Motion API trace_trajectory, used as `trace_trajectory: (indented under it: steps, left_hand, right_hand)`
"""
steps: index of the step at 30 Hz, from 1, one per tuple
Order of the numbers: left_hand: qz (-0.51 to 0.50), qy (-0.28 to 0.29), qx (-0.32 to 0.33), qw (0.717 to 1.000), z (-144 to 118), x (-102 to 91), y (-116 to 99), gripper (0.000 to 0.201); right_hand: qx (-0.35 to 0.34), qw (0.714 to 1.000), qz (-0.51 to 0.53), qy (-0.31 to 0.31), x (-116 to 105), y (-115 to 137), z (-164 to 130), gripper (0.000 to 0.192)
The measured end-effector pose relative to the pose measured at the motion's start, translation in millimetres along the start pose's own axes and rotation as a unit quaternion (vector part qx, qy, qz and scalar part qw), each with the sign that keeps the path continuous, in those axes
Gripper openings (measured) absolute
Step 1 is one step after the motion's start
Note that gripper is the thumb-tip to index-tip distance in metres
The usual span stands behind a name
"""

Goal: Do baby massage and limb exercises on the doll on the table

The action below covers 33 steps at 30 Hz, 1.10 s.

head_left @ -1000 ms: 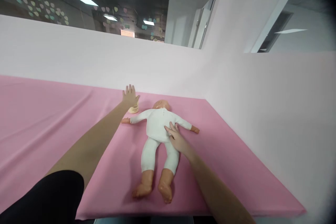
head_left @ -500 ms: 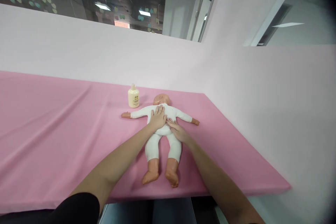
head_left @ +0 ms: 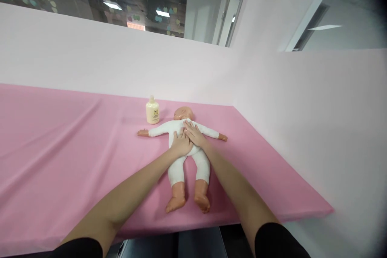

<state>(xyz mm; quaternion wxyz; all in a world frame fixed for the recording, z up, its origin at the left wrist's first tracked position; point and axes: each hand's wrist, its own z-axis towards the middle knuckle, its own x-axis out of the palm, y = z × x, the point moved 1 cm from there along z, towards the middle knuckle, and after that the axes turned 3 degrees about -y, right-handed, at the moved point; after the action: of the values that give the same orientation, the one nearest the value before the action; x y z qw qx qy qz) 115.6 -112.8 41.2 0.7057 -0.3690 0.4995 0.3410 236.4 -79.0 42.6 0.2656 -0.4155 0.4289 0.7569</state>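
Plastic doll (head_left: 184,157) in soft white suit lies under flat, open hands, left (head_left: 180,144) and right (head_left: 193,134), gripping nothing.

Both arms are extending forward and converging toward the centre, forearms bare. The left hand (head_left: 180,145) is lying palm down, fingers flat and pointing ahead. The right hand (head_left: 194,135) is lying palm down just beside it, fingers spread and angling leftward, touching the left hand.

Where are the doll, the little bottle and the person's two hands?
doll (head_left: 176,171): head view, on its white trouser leg.
bottle (head_left: 152,113): head view, on its cream body.
left hand (head_left: 180,145): head view, back of hand.
right hand (head_left: 194,134): head view, back of hand.
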Motion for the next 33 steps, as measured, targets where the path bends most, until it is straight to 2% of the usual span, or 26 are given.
trace_trajectory:
  steps: [4, 6, 11, 15, 17, 20, 24, 26, 28, 33]
  left_hand:
    - [-0.009, 0.007, 0.028, 1.000, -3.1, 0.3, 4.9, 0.061]
    - [-0.027, 0.012, 0.020, 0.999, -2.1, 1.0, 8.4, 0.060]
    - [-0.062, -0.011, -0.080, 0.995, 14.9, 1.8, 18.7, 0.058]
    - [-0.037, -0.056, -0.114, 0.991, 32.9, 0.2, 26.8, 0.059]
    - [-0.027, -0.077, -0.128, 0.988, 37.0, -0.3, 30.6, 0.059]
    - [-0.028, -0.074, -0.130, 0.988, 36.7, 0.9, 34.6, 0.057]
    - [-0.009, -0.075, -0.058, 0.995, 33.7, 6.1, 35.9, 0.057]
    - [0.000, -0.079, -0.020, 0.997, 33.9, 9.7, 36.4, 0.057]
    - [0.000, -0.083, -0.007, 0.997, 35.0, 12.4, 37.6, 0.057]
    - [-0.035, -0.095, -0.046, 0.994, 37.0, 11.4, 40.1, 0.055]
  right_hand:
    - [0.063, 0.997, -0.015, -0.035, 3.7, -3.7, 5.9, 0.057]
    - [0.106, 0.993, -0.016, -0.046, 6.6, -6.4, 5.5, 0.059]
    - [0.160, 0.985, -0.038, -0.053, 14.2, -6.6, -2.3, 0.065]
    - [0.196, 0.978, -0.053, -0.058, 23.5, 10.8, -13.8, 0.068]
    - [0.181, 0.981, -0.056, -0.050, 28.5, 21.6, -17.7, 0.070]
    - [0.112, 0.993, -0.029, -0.026, 28.7, 29.1, -16.0, 0.074]
    - [-0.015, 0.999, 0.041, -0.013, 14.1, 15.8, -2.4, 0.082]
    - [-0.045, 0.998, 0.034, -0.015, 8.4, 5.7, 4.6, 0.078]
    - [-0.029, 0.999, 0.001, -0.026, 6.9, -2.0, 9.6, 0.073]
    - [0.097, 0.990, -0.084, -0.065, 9.8, -6.1, 9.9, 0.060]
